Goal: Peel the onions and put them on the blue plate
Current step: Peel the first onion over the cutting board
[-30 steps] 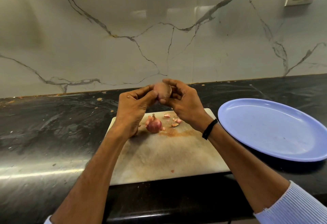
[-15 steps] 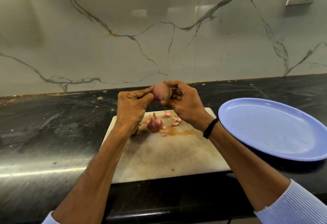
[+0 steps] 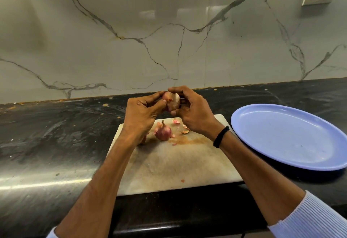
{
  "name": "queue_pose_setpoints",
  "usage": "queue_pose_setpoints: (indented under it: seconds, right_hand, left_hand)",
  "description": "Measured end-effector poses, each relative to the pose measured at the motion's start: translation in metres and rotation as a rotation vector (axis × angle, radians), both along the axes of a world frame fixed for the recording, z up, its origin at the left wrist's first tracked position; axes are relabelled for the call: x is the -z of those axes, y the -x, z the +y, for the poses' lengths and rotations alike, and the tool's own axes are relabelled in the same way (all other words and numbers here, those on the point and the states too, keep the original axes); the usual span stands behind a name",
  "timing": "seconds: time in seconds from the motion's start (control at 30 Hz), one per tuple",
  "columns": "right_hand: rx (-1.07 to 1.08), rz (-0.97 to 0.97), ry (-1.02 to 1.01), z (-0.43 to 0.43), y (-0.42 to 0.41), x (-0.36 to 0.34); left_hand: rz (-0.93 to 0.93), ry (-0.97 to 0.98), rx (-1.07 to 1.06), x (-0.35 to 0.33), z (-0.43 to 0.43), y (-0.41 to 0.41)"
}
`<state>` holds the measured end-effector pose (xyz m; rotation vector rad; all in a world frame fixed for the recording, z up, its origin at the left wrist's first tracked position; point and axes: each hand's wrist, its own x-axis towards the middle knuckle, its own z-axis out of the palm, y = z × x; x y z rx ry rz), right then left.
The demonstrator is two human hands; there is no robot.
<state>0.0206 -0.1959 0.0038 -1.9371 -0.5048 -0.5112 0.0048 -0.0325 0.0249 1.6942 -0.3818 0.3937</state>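
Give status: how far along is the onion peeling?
Done: nothing plated; the blue plate holds no onions. A few skin scraps lie on the cutting board. In hand: left hand and right hand grip the raised onion above the board, skin seemingly partly off. Left: finish it, peel the unpeeled onion lying on the board, then plate both.

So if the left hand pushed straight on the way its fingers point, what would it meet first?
The held onion: the left hand has its fingertips on it, and the right hand sits right behind, gripping the same onion.
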Motion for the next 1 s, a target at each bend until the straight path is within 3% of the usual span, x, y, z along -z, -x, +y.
queue_pose_setpoints:
  seconds: [0.23,0.5,0.8,1.0]
  right_hand:
    - [0.001,-0.053,0.102,0.0022,0.0100,-0.0025]
    - [0.019,-0.058,0.043,0.0038,0.0081,-0.0029]
    - [0.023,-0.025,0.055,-0.0024,0.0079,-0.0060]
    - [0.017,-0.039,0.088,-0.0004,0.0085,-0.0026]
  left_hand:
    - [0.006,-0.050,-0.077,0.0061,-0.0007,-0.0018]
    - [-0.049,-0.079,-0.207,0.0100,-0.0023,-0.0009]
    - [0.064,-0.001,-0.047,0.0025,-0.0031,-0.0009]
    - [-0.032,-0.184,-0.142,0.0051,0.0004,-0.0033]
